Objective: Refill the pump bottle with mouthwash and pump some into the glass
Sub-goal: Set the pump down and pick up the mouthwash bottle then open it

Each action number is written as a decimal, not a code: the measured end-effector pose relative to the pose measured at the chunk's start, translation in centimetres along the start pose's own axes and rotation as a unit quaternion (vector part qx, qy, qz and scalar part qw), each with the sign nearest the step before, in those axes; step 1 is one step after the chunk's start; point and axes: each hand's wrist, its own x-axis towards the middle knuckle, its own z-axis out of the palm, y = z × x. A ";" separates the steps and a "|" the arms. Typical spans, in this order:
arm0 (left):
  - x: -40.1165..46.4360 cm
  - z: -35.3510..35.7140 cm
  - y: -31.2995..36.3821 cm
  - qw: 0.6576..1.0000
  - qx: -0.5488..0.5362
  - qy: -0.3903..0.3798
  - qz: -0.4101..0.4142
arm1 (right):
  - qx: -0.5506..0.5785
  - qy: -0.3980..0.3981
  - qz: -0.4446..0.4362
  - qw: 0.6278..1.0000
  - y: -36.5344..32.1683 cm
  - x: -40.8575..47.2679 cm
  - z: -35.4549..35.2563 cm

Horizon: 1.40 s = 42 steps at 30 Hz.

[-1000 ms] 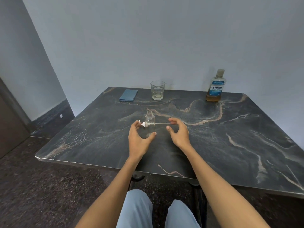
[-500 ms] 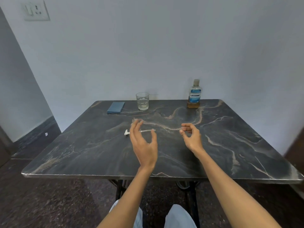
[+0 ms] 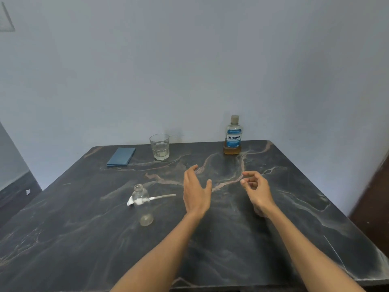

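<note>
Head view: pump bottle (image 3: 142,204) upright, open mouth up, left of left hand (image 3: 196,193) | pump head (image 3: 139,200) with tube lies behind it, tube pointing right | left hand fingers straight, empty; right hand (image 3: 257,191) loosely curled, empty | both hands now farther from the bottle.

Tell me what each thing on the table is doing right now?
small clear bottle: upright, open, looks empty.
pump head: off, lying behind the bottle.
glass: upright, nearly empty.
mouthwash bottle: upright, capped, little amber liquid left.
blue booklet: lying flat, closed.
left hand: open, holds nothing.
right hand: fingers loosely curled, holds nothing.
</note>
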 end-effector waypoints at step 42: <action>17.2 14.9 1.1 0.968 -0.093 -0.217 -0.084 | -0.063 0.016 0.017 0.998 2.1 18.9 3.1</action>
